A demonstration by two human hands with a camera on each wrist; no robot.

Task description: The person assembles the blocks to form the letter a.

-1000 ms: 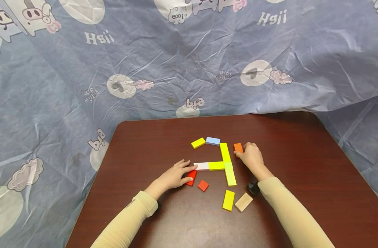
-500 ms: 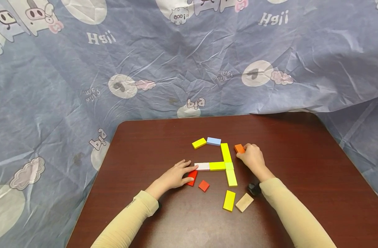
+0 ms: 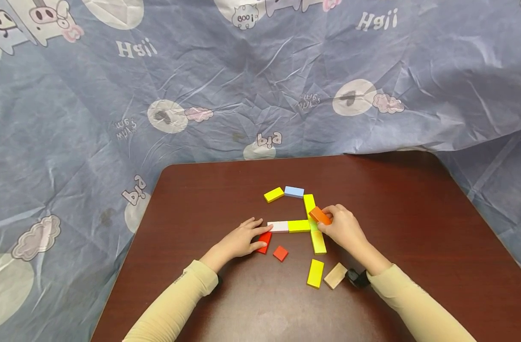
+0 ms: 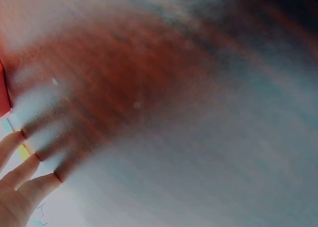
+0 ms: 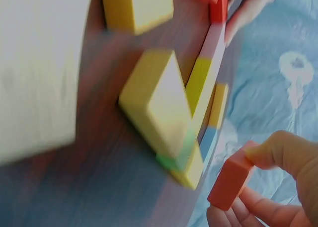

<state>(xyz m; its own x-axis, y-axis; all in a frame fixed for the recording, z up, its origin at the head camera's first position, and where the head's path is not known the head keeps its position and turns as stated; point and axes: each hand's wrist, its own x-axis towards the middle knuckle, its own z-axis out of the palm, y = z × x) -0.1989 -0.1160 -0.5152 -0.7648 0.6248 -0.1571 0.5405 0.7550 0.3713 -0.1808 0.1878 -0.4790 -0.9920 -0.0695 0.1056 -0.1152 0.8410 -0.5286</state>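
My right hand pinches an orange block between thumb and fingers, tilted over the column of blocks. In the right wrist view, the orange block is held off the table. That column has a yellow block at its far end, a partly hidden light green piece and a pale yellow block. A yellow block and a whitish-pink block run left from it. With fingers spread, my left hand touches the whitish-pink block's left end; its thumb rests at a red block.
On the brown table lie a small red square block, a yellow block and a plain wooden block. Behind are a slanted yellow block and a blue block. A printed blue-grey cloth hangs past the far edge.
My right hand has picked up the orange block from right of the column and carried it left, over the column. The left hand stays in place.
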